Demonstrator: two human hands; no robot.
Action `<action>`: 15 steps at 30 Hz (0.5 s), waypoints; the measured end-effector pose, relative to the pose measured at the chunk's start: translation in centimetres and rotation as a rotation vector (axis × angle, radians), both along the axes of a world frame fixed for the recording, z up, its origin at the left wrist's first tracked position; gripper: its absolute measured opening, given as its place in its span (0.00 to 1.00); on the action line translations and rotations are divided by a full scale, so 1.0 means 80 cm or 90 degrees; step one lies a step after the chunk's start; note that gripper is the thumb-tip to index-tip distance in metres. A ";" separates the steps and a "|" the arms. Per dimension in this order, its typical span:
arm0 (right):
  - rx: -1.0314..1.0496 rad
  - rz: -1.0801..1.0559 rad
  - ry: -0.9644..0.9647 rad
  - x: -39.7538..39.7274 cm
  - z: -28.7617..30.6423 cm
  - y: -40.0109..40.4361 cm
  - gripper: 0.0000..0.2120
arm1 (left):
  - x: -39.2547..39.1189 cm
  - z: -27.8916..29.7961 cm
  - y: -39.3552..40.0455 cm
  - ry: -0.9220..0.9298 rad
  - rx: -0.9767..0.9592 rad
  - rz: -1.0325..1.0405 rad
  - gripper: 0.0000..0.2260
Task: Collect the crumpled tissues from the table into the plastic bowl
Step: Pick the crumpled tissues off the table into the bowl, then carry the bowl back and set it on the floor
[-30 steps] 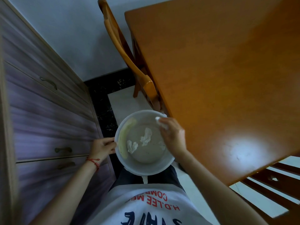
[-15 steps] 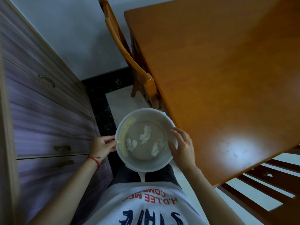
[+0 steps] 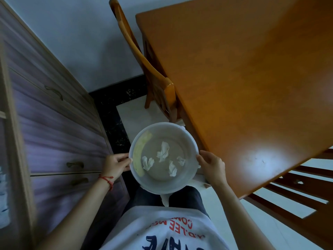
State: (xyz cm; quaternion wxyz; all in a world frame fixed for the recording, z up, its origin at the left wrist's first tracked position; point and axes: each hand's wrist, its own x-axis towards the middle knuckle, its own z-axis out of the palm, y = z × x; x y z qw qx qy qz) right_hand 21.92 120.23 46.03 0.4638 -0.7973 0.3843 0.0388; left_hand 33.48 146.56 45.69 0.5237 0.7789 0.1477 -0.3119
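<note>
A translucent white plastic bowl (image 3: 189, 139) is held in front of my body, beside the left edge of the orange wooden table (image 3: 243, 78). Several crumpled white tissues (image 3: 163, 152) lie on the bowl's bottom. My left hand (image 3: 115, 164), with a red string at the wrist, grips the bowl's left rim. On the bowl's right rim rests my right hand (image 3: 210, 164), fingers curled against it. No tissue shows on the visible tabletop.
A wooden chair (image 3: 144, 64) is tucked against the table's far left side. A purple drawer cabinet (image 3: 54, 132) with metal handles runs along my left. Another chair's dark slats (image 3: 297, 192) show at lower right. Pale tiled floor lies below the bowl.
My right hand dropped a tissue into the bowl, pulled back and moved to the bowl's right rim. The bowl now holds one more tissue.
</note>
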 end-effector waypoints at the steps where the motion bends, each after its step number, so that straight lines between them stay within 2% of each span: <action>1: 0.010 0.014 0.005 -0.001 -0.002 0.000 0.14 | -0.002 0.001 0.001 -0.001 -0.001 0.000 0.12; 9: 0.071 0.093 0.000 -0.027 -0.015 -0.018 0.15 | -0.055 0.004 0.001 -0.010 0.025 0.056 0.12; 15: 0.054 0.176 -0.034 -0.062 -0.007 -0.037 0.13 | -0.129 0.017 -0.015 -0.047 0.027 0.152 0.12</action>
